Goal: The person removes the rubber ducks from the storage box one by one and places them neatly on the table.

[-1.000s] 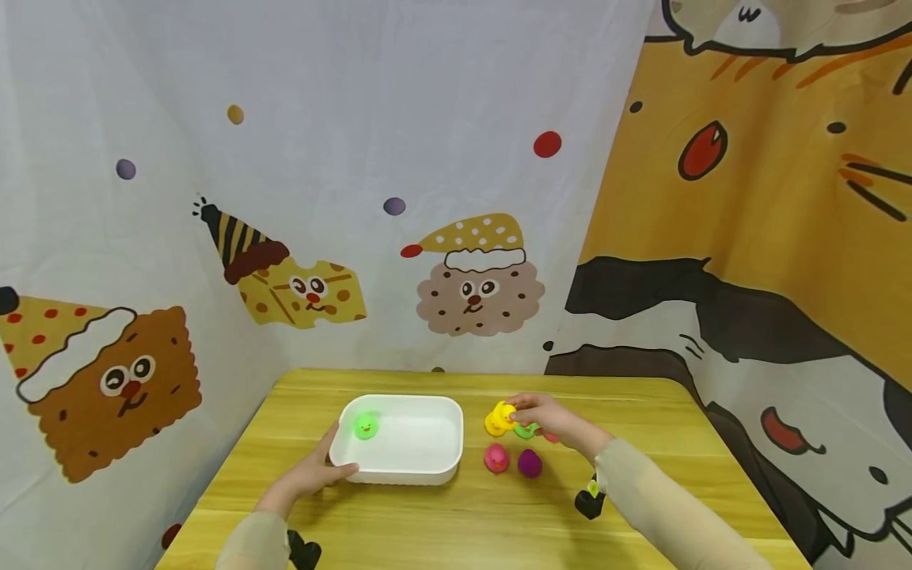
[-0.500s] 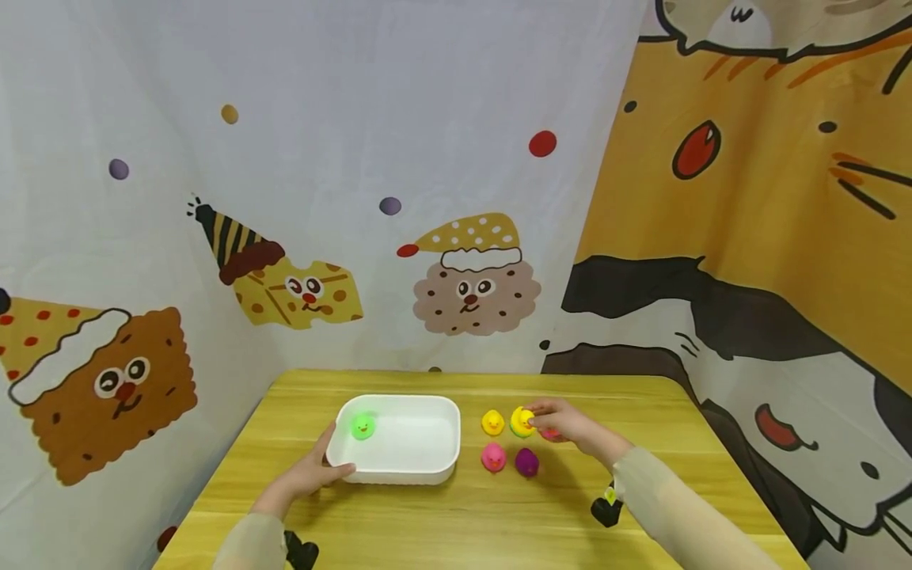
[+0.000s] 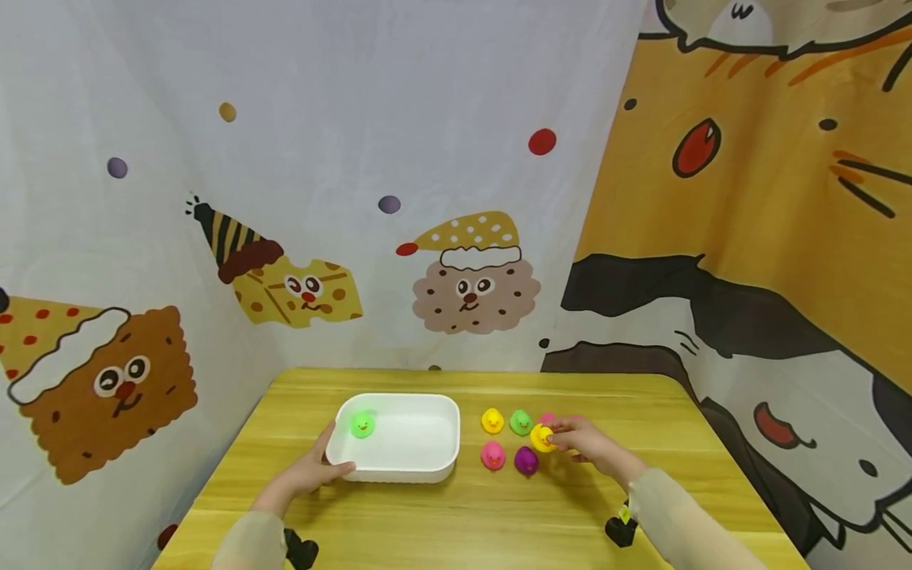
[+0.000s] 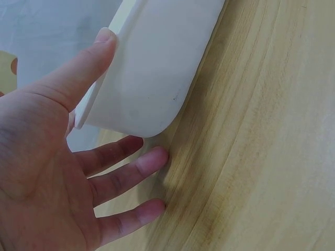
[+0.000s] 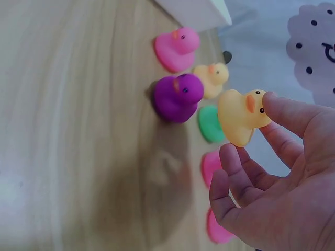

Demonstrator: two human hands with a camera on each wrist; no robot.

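A white plastic tub (image 3: 399, 477) stands on the table with a green rubber duck (image 3: 362, 425) inside, near its left end. At the tub's left front corner my left hand (image 3: 311, 470) grips it, thumb on the rim; in the left wrist view the other fingers reach around the corner and some are spread beside it. My right hand (image 3: 593, 445) pinches a yellow rubber duck (image 5: 242, 116) above the table between thumb and fingers. Below and around it sit a purple duck (image 3: 526, 461), a pink duck (image 3: 493, 455), another green duck (image 3: 521, 422) and another yellow duck (image 3: 492, 420).
Two more pink ducks, one of them a pink duck (image 5: 219, 228) nearest the hand's lower fingers, are partly hidden behind my right hand. The wooden table (image 3: 427, 526) ends at a printed cloth (image 3: 399, 119) behind it.
My right hand has carried the yellow duck to the right and slightly toward me, uncovering the second green duck. The left hand stays at the tub's corner.
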